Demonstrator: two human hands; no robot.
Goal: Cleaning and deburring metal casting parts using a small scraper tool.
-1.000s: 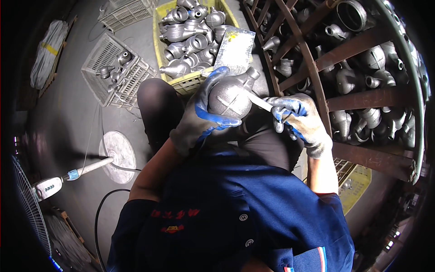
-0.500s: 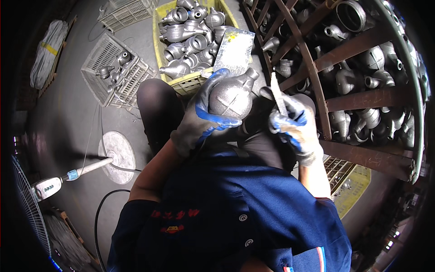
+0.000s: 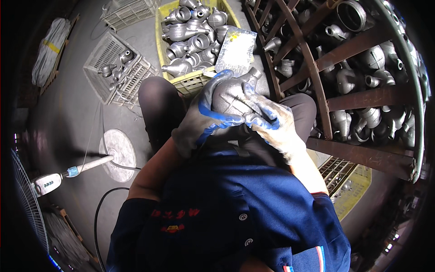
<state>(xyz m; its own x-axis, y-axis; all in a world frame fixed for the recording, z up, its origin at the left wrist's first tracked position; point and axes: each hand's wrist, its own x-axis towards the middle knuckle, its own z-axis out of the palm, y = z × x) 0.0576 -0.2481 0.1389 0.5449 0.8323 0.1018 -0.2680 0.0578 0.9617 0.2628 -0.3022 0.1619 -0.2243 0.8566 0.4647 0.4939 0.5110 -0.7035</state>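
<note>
A round grey metal casting (image 3: 228, 97) with raised crossing ribs and a threaded neck is held above my lap, its neck tilted up to the right. My left hand (image 3: 204, 113), in a grey and blue coated glove, is wrapped round its left side and underside. My right hand (image 3: 271, 119), gloved alike, is closed and pressed against the casting's right side, its fingers reaching toward the neck. The narrow, flat, file-like tool in this hand is mostly hidden now by the fingers and the casting.
Ahead stands a yellow crate (image 3: 181, 86) heaped with castings, a metal sheet (image 3: 235, 50) leaning on its corner. A pale crate (image 3: 97, 84) with a few castings sits left, near a fan stand (image 3: 118, 154). A brown metal rack (image 3: 362, 99) full of castings flanks my right.
My right hand has moved left, from beside the casting onto its right side, and the raised tool has dropped out of sight. My left hand keeps its hold, almost unmoved.
</note>
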